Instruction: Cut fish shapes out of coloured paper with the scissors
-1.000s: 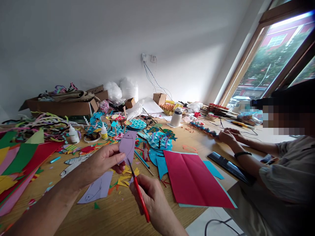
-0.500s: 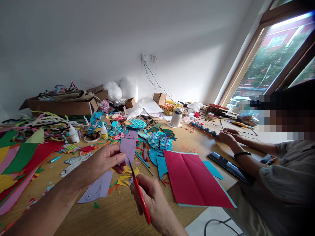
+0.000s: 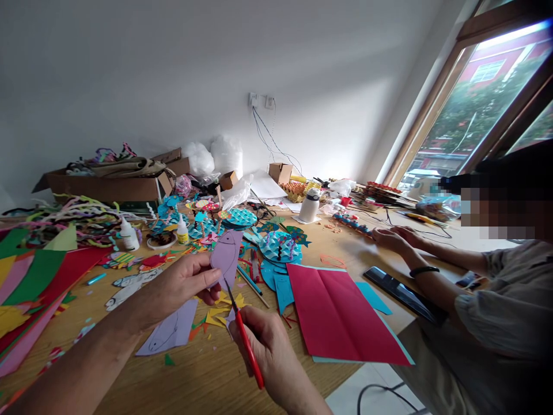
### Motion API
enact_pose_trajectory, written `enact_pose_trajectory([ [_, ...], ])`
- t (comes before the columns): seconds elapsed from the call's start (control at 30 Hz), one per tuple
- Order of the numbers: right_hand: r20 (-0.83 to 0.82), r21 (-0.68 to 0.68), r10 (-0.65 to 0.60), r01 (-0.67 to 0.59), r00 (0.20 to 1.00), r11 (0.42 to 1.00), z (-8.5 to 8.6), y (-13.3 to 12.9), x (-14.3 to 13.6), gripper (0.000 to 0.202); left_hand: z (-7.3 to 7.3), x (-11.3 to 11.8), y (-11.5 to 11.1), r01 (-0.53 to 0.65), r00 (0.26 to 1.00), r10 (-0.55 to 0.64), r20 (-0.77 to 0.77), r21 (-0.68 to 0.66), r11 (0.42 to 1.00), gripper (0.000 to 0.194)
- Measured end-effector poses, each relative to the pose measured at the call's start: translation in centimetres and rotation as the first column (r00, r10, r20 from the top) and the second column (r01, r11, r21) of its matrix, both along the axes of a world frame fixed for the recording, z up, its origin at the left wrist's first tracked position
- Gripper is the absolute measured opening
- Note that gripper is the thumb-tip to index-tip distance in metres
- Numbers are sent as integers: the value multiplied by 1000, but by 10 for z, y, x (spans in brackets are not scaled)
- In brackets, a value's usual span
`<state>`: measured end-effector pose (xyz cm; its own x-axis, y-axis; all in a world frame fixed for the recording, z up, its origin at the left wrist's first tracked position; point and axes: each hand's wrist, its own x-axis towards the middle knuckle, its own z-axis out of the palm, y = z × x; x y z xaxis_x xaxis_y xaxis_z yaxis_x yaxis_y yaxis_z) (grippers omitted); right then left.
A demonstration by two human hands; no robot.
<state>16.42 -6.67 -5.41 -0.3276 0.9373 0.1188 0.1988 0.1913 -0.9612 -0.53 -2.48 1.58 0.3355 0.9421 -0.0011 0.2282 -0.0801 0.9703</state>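
Observation:
Between the thumb and fingers of my left hand [image 3: 196,279] is a piece of purple paper [image 3: 226,253] with a fish outline drawn on it. My right hand [image 3: 270,349] grips a pair of red-handled scissors [image 3: 245,340]. Their blades meet the lower edge of the purple paper, close to the drawn line. Below my left wrist lies a second purple sheet [image 3: 170,331], also with a fish drawn on it and partly covered by my arm. Yellow paper scraps [image 3: 218,314] are scattered on the table beneath my hands.
Red folded paper [image 3: 341,311] lies to the right, near a dark phone-like device [image 3: 400,291]. A co-worker's hands [image 3: 395,236] rest at the table's right side. Behind stand glue bottles [image 3: 182,230], blue paper honeycombs [image 3: 276,248] and a white bottle [image 3: 310,206]. Coloured sheets [image 3: 34,276] pile at left.
My hands and the purple paper stay almost in place, the scissors shifting very slightly. The co-worker's hands have moved a little to the left.

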Motion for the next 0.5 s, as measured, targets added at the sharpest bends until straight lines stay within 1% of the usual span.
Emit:
enact_pose_trajectory([
  [0.1, 10, 8, 3, -3, 1000, 1000, 1, 1, 1, 36, 1, -1, 0, 20, 1000, -20, -7, -9, 1000, 22],
  [0.2, 17, 12, 7, -8, 1000, 1000, 2, 0, 1, 36, 0, -3, 1, 55, 998, -55, -8, 29, 998, 22],
  [0.33, -1, 1, 2, -2, 1000, 1000, 1, -1, -1, 34, -1, -2, 0, 21, 1000, -20, -23, 78, 997, 23],
  [0.4, -9, -1, 1, -1, 1000, 1000, 1, -1, -2, 35, -1, -1, 0, 11, 999, -9, -31, 70, 997, 23],
  [0.5, -10, 1, -4, 4, 1000, 1000, -1, -1, -2, 35, 0, 0, -2, 28, 1000, -28, -3, 55, 998, 22],
])
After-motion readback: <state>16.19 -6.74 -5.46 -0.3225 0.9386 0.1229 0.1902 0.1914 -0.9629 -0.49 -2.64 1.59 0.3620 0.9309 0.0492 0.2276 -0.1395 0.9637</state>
